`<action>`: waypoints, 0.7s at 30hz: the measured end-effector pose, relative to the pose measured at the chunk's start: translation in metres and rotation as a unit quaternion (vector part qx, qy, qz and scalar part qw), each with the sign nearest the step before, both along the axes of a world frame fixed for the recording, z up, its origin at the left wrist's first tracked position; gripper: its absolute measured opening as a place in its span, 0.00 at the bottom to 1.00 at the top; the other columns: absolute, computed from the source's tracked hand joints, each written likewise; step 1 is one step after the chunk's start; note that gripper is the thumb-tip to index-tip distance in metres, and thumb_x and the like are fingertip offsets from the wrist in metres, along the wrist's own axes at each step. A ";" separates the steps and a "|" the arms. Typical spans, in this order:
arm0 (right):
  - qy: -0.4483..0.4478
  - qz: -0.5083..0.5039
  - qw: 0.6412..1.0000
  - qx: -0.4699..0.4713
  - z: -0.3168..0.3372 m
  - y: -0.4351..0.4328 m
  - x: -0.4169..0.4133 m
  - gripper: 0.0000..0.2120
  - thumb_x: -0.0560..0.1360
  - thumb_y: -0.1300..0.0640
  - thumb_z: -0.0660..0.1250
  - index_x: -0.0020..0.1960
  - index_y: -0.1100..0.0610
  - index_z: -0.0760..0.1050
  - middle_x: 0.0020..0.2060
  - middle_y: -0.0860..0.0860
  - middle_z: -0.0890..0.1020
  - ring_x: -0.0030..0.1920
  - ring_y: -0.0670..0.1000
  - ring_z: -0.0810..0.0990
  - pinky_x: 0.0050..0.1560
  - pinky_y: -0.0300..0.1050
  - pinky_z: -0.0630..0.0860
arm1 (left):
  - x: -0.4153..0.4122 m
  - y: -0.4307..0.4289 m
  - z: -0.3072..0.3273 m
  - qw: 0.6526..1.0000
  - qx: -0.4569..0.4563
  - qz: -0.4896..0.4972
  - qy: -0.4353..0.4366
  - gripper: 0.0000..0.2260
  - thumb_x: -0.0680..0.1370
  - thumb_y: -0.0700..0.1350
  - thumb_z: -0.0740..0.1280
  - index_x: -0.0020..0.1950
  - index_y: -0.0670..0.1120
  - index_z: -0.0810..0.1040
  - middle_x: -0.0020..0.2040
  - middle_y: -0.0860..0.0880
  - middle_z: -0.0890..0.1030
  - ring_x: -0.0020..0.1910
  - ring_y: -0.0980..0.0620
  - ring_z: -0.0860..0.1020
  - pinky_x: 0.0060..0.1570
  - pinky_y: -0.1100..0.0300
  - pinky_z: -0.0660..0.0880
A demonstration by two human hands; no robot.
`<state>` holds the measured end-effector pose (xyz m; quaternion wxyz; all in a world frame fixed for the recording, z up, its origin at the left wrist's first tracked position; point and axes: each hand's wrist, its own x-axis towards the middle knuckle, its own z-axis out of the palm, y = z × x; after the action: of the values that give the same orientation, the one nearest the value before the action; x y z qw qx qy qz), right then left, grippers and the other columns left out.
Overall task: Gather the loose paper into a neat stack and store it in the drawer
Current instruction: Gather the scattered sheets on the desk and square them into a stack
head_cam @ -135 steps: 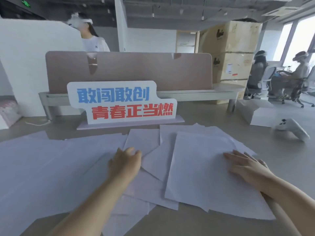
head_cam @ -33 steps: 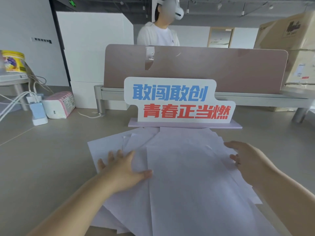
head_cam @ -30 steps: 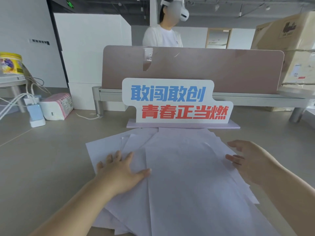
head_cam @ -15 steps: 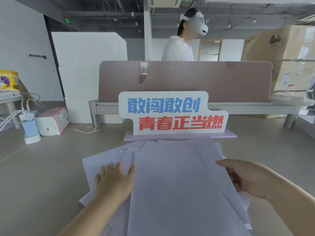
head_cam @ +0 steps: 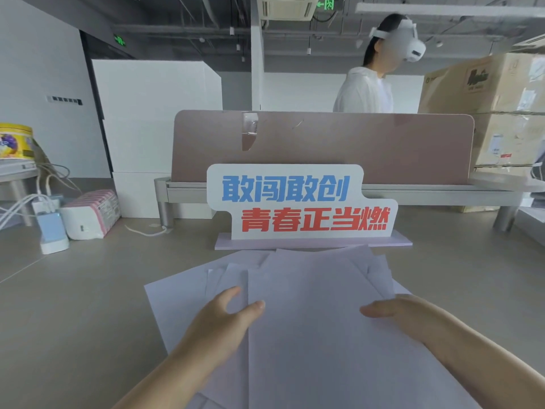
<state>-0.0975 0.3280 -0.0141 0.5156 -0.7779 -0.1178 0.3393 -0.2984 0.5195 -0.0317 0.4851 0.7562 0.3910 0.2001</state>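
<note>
While the sheets of paper (head_cam: 312, 314) lie fanned in a rough pile on the grey desk (head_cam: 73, 305), both bare hands rest on them from either side. The left hand (head_cam: 218, 323), at about eight o'clock from the pile's middle, lies flat on the left part of the pile with its fingers loosely spread and its thumb (head_cam: 253, 307) stretched onto the top sheet. The right hand (head_cam: 404, 312), at about four o'clock, sits at the pile's right edge; its thumb lies on top of the paper, but whether the fingers curl under the edge I cannot tell. Corners of lower sheets stick out at ten and two o'clock, so the edges are not squared.

At twelve o'clock, just beyond the paper, stands a white sign (head_cam: 300, 202) with blue and red characters on a pale base. Behind it rises a brown desk divider (head_cam: 324, 146). At nine o'clock, well apart from the pile, sit a pack of tissues (head_cam: 91, 215) and a blue charger (head_cam: 51, 231). Beyond the divider stands a person in white wearing a headset (head_cam: 410, 42).
</note>
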 end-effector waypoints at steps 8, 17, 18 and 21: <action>0.078 -0.009 0.996 0.048 0.003 0.000 -0.004 0.15 0.67 0.62 0.73 0.53 0.65 0.82 0.42 0.64 0.87 0.34 0.61 0.86 0.39 0.50 0.79 | -0.004 -0.001 0.009 0.998 0.000 0.039 -0.056 0.14 0.74 0.50 0.67 0.59 0.57 0.78 0.64 0.52 0.76 0.53 0.56 0.71 0.50 0.59 0.67; -0.011 0.029 0.998 0.051 0.004 -0.003 -0.006 0.14 0.70 0.73 0.66 0.54 0.65 0.80 0.44 0.64 0.87 0.42 0.65 0.86 0.45 0.58 0.82 | -0.006 0.002 0.013 0.996 0.021 0.069 -0.056 0.09 0.75 0.45 0.65 0.53 0.55 0.79 0.38 0.57 0.77 0.35 0.51 0.77 0.38 0.60 0.72; -0.016 0.035 0.997 0.066 0.007 -0.005 -0.005 0.14 0.70 0.73 0.65 0.53 0.66 0.81 0.44 0.64 0.86 0.42 0.65 0.86 0.46 0.58 0.82 | -0.007 0.005 0.012 0.995 0.024 0.079 -0.057 0.09 0.75 0.44 0.66 0.54 0.54 0.79 0.39 0.57 0.78 0.39 0.48 0.80 0.41 0.58 0.73; -0.007 0.055 0.990 0.127 0.017 -0.013 -0.002 0.14 0.71 0.73 0.63 0.53 0.68 0.81 0.48 0.66 0.86 0.46 0.67 0.85 0.48 0.58 0.81 | -0.008 0.015 0.010 0.993 0.042 0.087 -0.061 0.16 0.75 0.48 0.67 0.62 0.55 0.74 0.55 0.56 0.78 0.63 0.48 0.76 0.55 0.54 0.72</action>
<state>-0.0992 0.3148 0.0028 0.5900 -0.7007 -0.2060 0.3442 -0.3061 0.5341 -0.0218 0.4570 0.7252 0.4159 0.3037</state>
